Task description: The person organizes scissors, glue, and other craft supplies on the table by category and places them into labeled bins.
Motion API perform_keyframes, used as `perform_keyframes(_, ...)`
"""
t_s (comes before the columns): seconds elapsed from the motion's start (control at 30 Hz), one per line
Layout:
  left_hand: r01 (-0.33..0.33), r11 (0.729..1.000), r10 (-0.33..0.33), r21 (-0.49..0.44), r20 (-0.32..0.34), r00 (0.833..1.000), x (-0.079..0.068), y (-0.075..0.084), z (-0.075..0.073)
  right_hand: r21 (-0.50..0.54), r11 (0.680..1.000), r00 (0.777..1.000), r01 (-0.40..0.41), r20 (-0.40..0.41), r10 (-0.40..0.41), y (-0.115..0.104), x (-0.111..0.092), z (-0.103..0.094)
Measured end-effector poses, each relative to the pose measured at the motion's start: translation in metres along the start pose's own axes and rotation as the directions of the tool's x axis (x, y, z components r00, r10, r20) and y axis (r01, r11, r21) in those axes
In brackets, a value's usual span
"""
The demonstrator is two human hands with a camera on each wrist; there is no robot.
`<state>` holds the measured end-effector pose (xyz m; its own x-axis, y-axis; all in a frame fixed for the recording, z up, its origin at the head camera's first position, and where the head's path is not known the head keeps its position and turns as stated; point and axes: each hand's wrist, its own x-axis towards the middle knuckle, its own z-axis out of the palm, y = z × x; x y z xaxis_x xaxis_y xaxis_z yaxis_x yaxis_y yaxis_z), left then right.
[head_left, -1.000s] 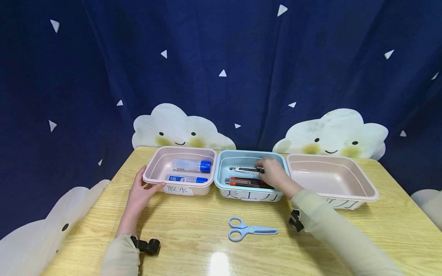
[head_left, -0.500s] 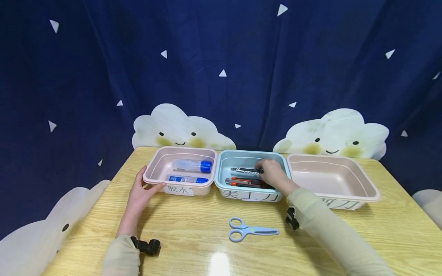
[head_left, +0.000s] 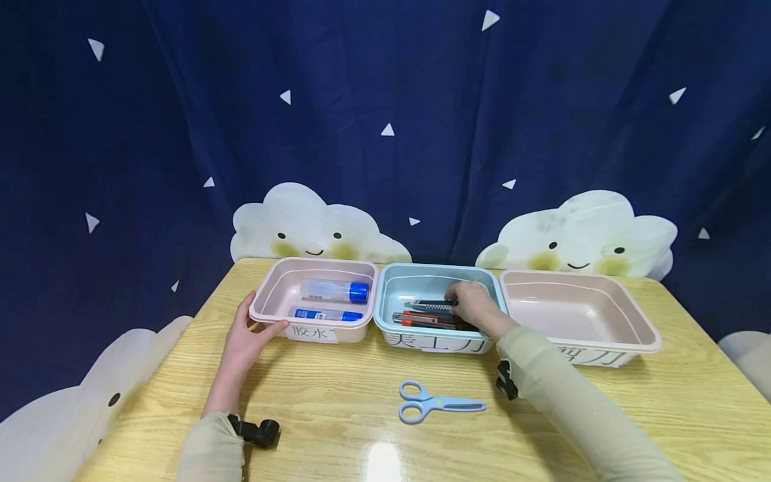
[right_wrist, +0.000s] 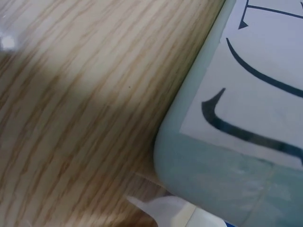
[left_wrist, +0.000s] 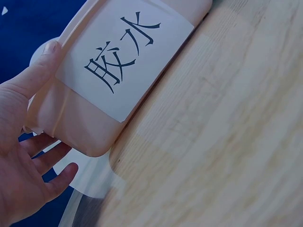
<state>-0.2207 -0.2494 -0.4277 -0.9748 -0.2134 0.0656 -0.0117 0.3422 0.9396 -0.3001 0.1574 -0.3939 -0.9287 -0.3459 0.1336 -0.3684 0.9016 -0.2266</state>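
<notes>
My left hand [head_left: 245, 341] holds the left front corner of a pink plastic bin [head_left: 271, 318], thumb on its front rim and fingers at its side. Inside that bin lie two clear glue bottles with blue caps, one glue bottle [head_left: 328, 290] behind the other glue bottle [head_left: 325, 314]. My right hand [head_left: 476, 304] reaches into the middle blue bin [head_left: 381, 294] and pinches a black and silver utility knife [head_left: 430, 306] low inside. Red and black utility knives [head_left: 424, 320] lie just in front of it. The right fingertips are partly hidden, and the right wrist view misses that hand.
Blue scissors [head_left: 442, 403] lie on the wooden table [head_left: 337, 422] in front of the bins. At the right, touching the blue bin, stands a second pink bin [head_left: 578, 314]. Paper labels mark the bins' fronts. A dark blue curtain [head_left: 385, 167] hangs behind the table.
Within the blue bin, my right hand has lowered the black and silver utility knife slightly, closer to the red and black ones. The left hand stays at its bin's corner.
</notes>
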Motion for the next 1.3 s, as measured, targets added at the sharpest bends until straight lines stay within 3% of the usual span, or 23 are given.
perform_keyframes(0.4, 0.01, 1.0, -0.01, 0.009, 0.003, 1.0, -0.001, 0.003, 0.001, 0.008, 1.0, 0.998, 0.005, 0.058, -0.006, 0.0, 0.001, -0.003)
perform_keyframes(0.6, 0.01, 1.0, -0.01, 0.011, 0.004, 1.0, 0.0, 0.003, 0.0, 0.029, 0.999, 0.999, 0.019, 0.043, -0.02, -0.001, -0.004, -0.009)
perform_keyframes(0.8, 0.017, 1.0, -0.017, 0.012, 0.007, 1.0, -0.001, 0.003, 0.0, 0.084, 0.991, 0.994, 0.104, -0.047, -0.101, -0.004, -0.018, -0.018)
perform_keyframes(1.1, 0.013, 1.0, -0.013, 0.021, 0.002, 1.0, 0.0, 0.002, 0.0, 0.092, 0.974, 0.949, 0.206, -0.261, -0.176, -0.015, -0.052, -0.037)
perform_keyframes(1.3, 0.012, 1.0, -0.012, 0.013, 0.003, 1.0, -0.001, 0.002, 0.001, 0.095, 0.965, 0.932, 0.245, -0.296, -0.208, -0.017, -0.076, -0.041)
